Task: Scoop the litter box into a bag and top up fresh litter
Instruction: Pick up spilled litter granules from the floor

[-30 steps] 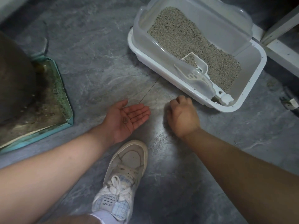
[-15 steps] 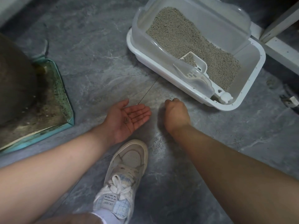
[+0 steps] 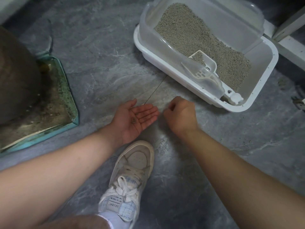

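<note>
The white litter box [image 3: 239, 110] with a clear hood stands on the floor at upper right, holding grey litter [image 3: 198, 38]. A white slotted scoop [image 3: 203, 73] lies inside against the near wall. My left hand [image 3: 137, 118] rests palm up on the floor with its fingers straight and a few dark litter grains [image 3: 133, 120] on the palm. My right hand [image 3: 181, 116] is just right of those fingertips, knuckles up, with fingers and thumb curled together at the floor. Anything between them is hidden. No bag is in view.
My white sneaker [image 3: 130, 176] stands just below the hands. A dirty teal tray [image 3: 72, 103] under a big brown round object [image 3: 16, 76] fills the left side. A white frame [image 3: 288, 47] runs behind the box. Loose grains dot the grey floor [image 3: 247, 141].
My right hand slid a little left, closer to my left hand's fingertips, and stayed curled. The left hand and the box have not moved.
</note>
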Demonstrator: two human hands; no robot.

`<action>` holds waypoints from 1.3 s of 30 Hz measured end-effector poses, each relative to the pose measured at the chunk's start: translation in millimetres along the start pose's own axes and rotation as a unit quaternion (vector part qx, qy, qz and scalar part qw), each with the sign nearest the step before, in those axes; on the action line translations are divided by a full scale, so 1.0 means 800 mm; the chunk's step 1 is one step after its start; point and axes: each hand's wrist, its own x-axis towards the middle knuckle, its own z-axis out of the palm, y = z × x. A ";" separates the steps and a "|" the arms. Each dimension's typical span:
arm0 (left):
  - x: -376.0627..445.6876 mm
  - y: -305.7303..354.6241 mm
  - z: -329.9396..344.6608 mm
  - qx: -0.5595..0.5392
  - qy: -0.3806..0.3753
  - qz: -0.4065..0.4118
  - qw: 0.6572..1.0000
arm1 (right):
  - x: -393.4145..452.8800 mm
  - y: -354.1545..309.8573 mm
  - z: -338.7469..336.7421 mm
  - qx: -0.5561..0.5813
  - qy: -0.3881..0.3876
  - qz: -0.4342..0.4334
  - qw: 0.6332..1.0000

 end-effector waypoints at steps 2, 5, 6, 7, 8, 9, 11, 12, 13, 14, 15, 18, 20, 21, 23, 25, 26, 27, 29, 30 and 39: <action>0.001 0.000 -0.001 0.023 -0.003 -0.003 1.000 | -0.030 -0.027 -0.004 0.109 -0.018 -0.033 0.993; 0.000 0.000 0.000 0.031 -0.022 -0.020 0.999 | -0.070 -0.057 -0.001 0.147 -0.078 -0.108 0.980; 0.001 0.001 0.000 0.022 -0.026 -0.022 0.999 | -0.075 -0.060 -0.001 0.137 -0.075 -0.122 0.980; 0.002 0.002 0.000 0.014 -0.030 -0.019 0.999 | -0.074 -0.060 -0.004 0.143 -0.062 -0.121 0.980; 0.002 0.002 0.000 0.013 -0.033 -0.013 0.999 | -0.070 -0.057 -0.009 0.163 -0.048 -0.118 0.978; 0.001 0.002 0.001 0.014 -0.032 -0.005 0.999 | -0.066 -0.053 -0.017 0.174 -0.028 -0.116 0.977; 0.000 0.002 0.001 0.004 -0.021 0.003 1.000 | -0.052 -0.037 -0.029 0.135 0.017 -0.106 0.985; -0.001 0.002 0.002 -0.008 -0.017 0.002 1.000 | -0.041 -0.024 -0.032 0.092 0.031 -0.094 0.991; -0.002 0.002 0.002 -0.014 -0.015 0.000 1.000 | -0.027 -0.010 -0.033 0.041 0.029 -0.072 0.996; -0.003 0.002 0.002 -0.015 -0.013 -0.002 1.000 | -0.014 0.005 -0.032 -0.014 0.010 -0.048 0.999; -0.004 0.002 0.002 -0.013 -0.012 -0.004 1.000 | -0.002 0.018 -0.030 -0.066 -0.023 -0.028 0.997; -0.003 0.000 0.002 -0.010 -0.010 -0.007 1.000 | 0.019 0.037 -0.017 -0.157 -0.083 -0.048 0.983; -0.003 -0.001 0.003 -0.007 -0.009 -0.008 1.000 | 0.024 0.037 -0.006 -0.183 -0.091 -0.087 0.975; -0.004 -0.001 0.003 -0.005 -0.009 -0.008 1.000 | 0.025 0.035 -0.002 -0.191 -0.089 -0.098 0.973; -0.004 -0.001 0.001 -0.001 -0.011 -0.011 1.000 | 0.028 0.029 0.004 -0.192 -0.075 -0.099 0.974; -0.005 0.000 -0.001 0.001 -0.015 -0.014 1.000 | 0.033 0.026 0.005 -0.183 -0.065 -0.072 0.978; -0.005 0.001 -0.002 -0.001 -0.018 -0.016 1.000 | 0.036 0.025 0.005 -0.180 -0.067 -0.055 0.980; -0.005 0.001 -0.002 -0.003 -0.019 -0.016 1.000 | 0.038 0.023 0.005 -0.176 -0.074 -0.037 0.981; -0.004 0.002 -0.004 -0.006 -0.019 -0.013 1.000 | 0.043 0.020 0.007 -0.158 -0.088 -0.014 0.983; -0.003 0.003 -0.004 -0.006 -0.017 -0.013 1.000 | 0.043 0.019 0.008 -0.148 -0.094 -0.004 0.984; -0.010 0.005 0.015 0.015 -0.015 -0.014 1.000 | -0.041 -0.045 -0.035 0.102 -0.063 -0.055 0.991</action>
